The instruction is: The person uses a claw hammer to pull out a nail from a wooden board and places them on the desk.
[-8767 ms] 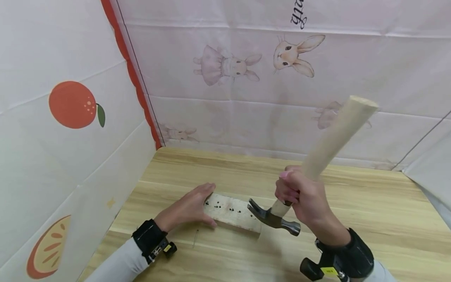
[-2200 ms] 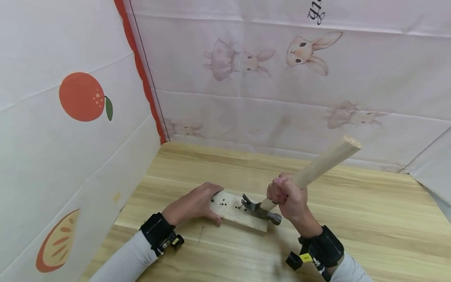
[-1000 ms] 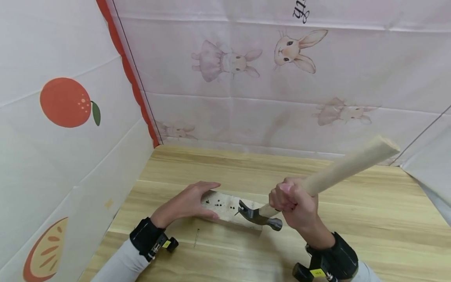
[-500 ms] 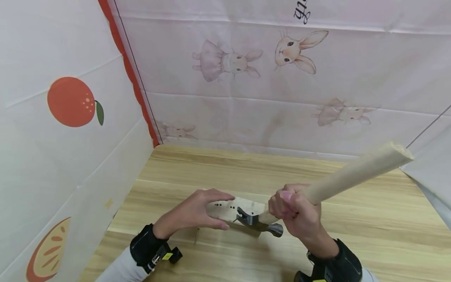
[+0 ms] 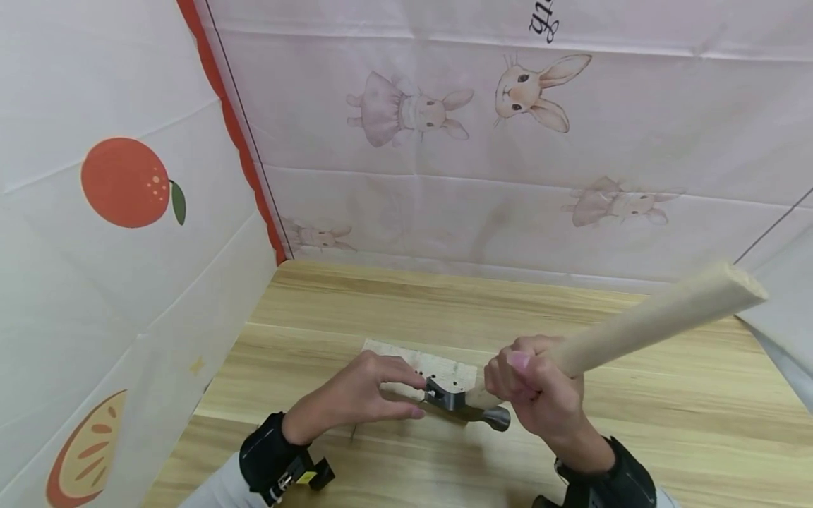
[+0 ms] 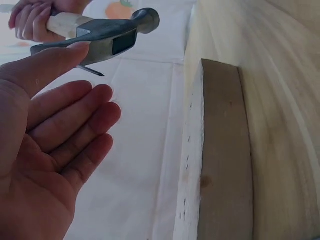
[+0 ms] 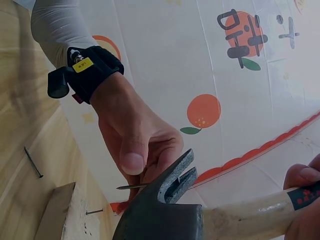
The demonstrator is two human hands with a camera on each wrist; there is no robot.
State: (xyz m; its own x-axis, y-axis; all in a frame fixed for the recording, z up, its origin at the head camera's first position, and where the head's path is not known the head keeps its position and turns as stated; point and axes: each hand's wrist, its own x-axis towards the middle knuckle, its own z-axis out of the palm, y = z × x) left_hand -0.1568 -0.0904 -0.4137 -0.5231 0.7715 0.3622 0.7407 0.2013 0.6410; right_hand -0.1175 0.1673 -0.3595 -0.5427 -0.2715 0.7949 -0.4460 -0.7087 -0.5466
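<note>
My right hand (image 5: 533, 384) grips the wooden handle of a claw hammer (image 5: 597, 349) near its head, which is over the right part of a pale wooden block (image 5: 447, 368). A nail (image 7: 132, 187) is caught in the hammer's claw, its point sticking out. My left hand (image 5: 362, 391) is beside the claw with thumb and fingers apart; in the left wrist view the thumb overlaps the claw and the other fingers are extended below the nail. The block lies on the table, dotted with dark holes, and another nail (image 7: 94, 212) sticks up from it.
A loose nail (image 7: 33, 162) lies on the wooden table (image 5: 635, 423) in front of the block, partly behind the left hand in the head view. Printed cloth walls (image 5: 317, 127) enclose the table's left and back sides.
My left hand has left the block's left end and moved right to the claw. The hammer, raised steeply at first, came down to the block; its claw now carries a nail, handle tilted lower.
</note>
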